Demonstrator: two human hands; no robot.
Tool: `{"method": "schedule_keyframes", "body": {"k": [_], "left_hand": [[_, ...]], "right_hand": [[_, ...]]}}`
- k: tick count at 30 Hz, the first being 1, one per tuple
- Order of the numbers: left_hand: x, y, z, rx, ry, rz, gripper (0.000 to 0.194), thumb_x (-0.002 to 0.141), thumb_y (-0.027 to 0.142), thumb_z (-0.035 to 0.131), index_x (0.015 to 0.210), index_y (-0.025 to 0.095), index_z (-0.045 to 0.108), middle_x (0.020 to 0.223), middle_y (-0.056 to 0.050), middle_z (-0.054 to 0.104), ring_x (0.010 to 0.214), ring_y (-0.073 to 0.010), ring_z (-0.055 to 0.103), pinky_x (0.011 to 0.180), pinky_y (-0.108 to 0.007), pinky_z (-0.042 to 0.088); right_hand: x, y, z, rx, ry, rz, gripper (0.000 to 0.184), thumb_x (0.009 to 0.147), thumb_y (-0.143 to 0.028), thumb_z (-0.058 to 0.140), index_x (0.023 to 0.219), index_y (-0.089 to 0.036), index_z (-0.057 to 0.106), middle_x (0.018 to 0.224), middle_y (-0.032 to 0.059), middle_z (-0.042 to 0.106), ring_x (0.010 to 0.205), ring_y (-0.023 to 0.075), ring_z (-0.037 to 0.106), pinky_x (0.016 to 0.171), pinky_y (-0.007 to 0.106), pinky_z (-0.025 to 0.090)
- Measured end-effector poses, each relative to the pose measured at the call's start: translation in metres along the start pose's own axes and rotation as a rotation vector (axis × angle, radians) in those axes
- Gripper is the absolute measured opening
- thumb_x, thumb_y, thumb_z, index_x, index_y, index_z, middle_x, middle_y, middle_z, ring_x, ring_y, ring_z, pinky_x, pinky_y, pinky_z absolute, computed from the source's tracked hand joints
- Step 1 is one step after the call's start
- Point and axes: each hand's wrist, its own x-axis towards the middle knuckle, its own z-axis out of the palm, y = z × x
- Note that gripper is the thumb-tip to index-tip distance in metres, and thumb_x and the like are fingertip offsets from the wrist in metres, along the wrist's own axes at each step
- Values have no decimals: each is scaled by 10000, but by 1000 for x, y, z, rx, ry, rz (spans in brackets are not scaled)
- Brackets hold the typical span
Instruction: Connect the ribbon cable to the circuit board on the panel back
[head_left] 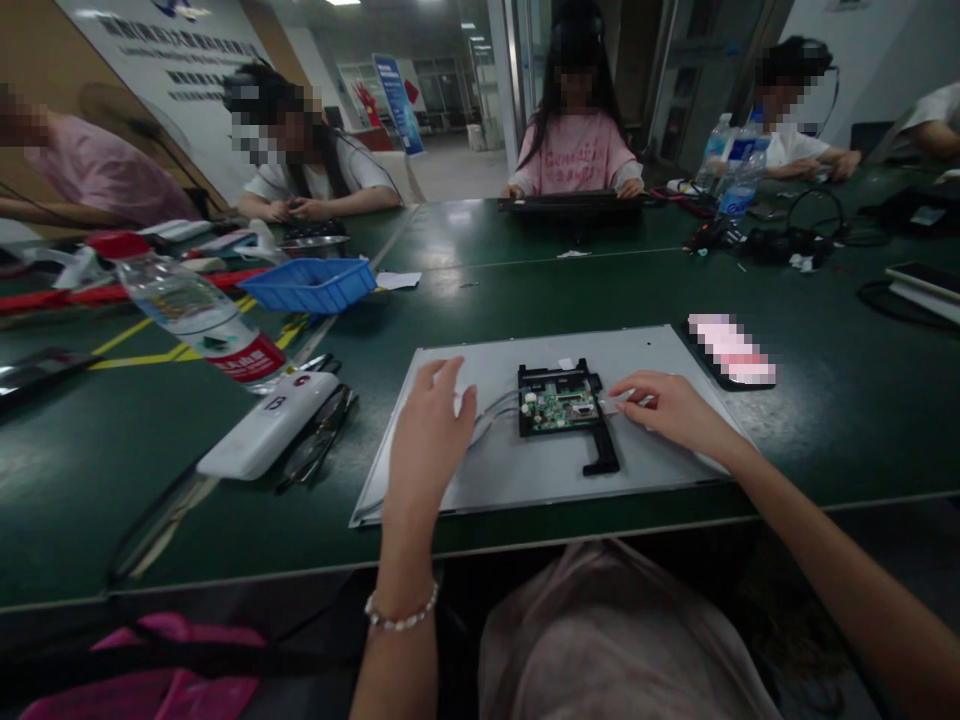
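A green circuit board sits in a black plastic bracket, on top of a pale flat panel. My left hand hovers over the panel's left side, fingers apart and holding nothing. Close to its thumb, grey cables run to the board's left edge. On the other side, my right hand has thumb and fingers drawn together at a small pale strip beside the bracket's right edge. The strip is too small to tell its kind.
To the left are a tilted water bottle, a white power bank, glasses and a blue tray. A phone lies right of the panel. Co-workers sit across the green table.
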Motion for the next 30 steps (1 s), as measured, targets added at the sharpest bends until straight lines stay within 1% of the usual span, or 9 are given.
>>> {"method": "schedule_keyframes", "body": {"k": [3,5,7,9,11,15,18,23,30], "left_hand": [[11,-33,-5,-8,-120,-58,391,901,271,443,1276,168,484,1295,-119,496,758,-147,624,886,-373,493],[14,-43,-2,-19,-174,-32,406,889,262,453,1281,159,484,1285,-115,515,844,-171,625,911,-371,482],[13,-42,2,-21,-185,-11,403,884,256,460,1274,160,492,1285,-112,524,934,-197,615,921,-372,478],[8,-27,5,-7,-155,-11,394,885,249,465,1270,170,497,1299,-114,512,944,-203,616,900,-372,490],[1,-3,7,-6,-107,-5,396,894,241,465,1284,176,484,1322,-119,488,913,-195,625,869,-364,503],[-16,51,13,-104,-147,97,329,922,209,436,1239,182,516,1287,-107,514,934,-187,624,842,-332,516],[-22,76,23,-140,-160,205,318,931,181,418,1235,197,508,1281,-87,518,1067,-200,585,919,-338,488],[-26,87,39,-114,-186,281,341,940,165,383,1269,203,467,1318,-92,481,1178,-209,519,997,-355,442],[-30,90,53,-58,-230,369,379,916,144,395,1286,206,447,1333,-108,459,1189,-235,489,1021,-406,410]], "right_hand": [[0,-2,0,-2,6,2,229,816,-210,586,1015,-217,700,1022,52,692,743,156,639,684,301,521],[1,-3,1,-14,-11,-9,235,810,-197,587,1014,-219,701,1021,48,692,750,157,640,698,300,516],[2,-4,3,-28,-30,-23,247,796,-180,593,1013,-222,703,1007,44,694,750,157,639,700,296,508],[4,-3,4,-28,-33,-28,262,782,-166,600,1016,-222,703,996,44,698,740,156,636,692,294,503],[5,-2,6,-13,-31,-21,266,774,-162,604,1013,-222,705,980,47,704,741,159,634,700,300,501],[6,1,6,77,-24,44,201,795,-225,591,952,-208,716,883,42,716,746,170,634,707,313,503],[9,3,4,194,-21,102,199,805,-293,580,910,-190,713,847,41,715,741,171,635,685,304,503],[17,4,7,274,-62,68,186,776,-281,591,885,-180,705,861,44,720,792,177,649,764,319,498],[17,1,15,202,-18,46,152,763,-224,608,889,-179,679,828,35,717,761,166,663,720,303,513]]}}
